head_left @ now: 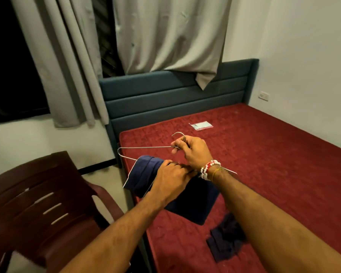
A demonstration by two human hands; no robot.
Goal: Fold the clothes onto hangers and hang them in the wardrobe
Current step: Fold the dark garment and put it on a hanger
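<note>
Gripping hanger (146, 147) at hook: right hand (193, 152) | navy garment (146, 171) under left hand (171, 178)

One wide-angle camera, worn on the person's head, looks forward and down along both forearms from beside the near corner of the bed (274, 164). It sits closest to the forearms, which fill the bottom of the frame. The left hand (171, 174) on the cloth (146, 171) and the right hand (193, 150) on the hanger (146, 147) lie at centre, near the lens. Farther off, the view reaches the headboard (175, 99) and curtains (165, 36) ahead, with a chair (37, 194) at the lower left edge.
</note>
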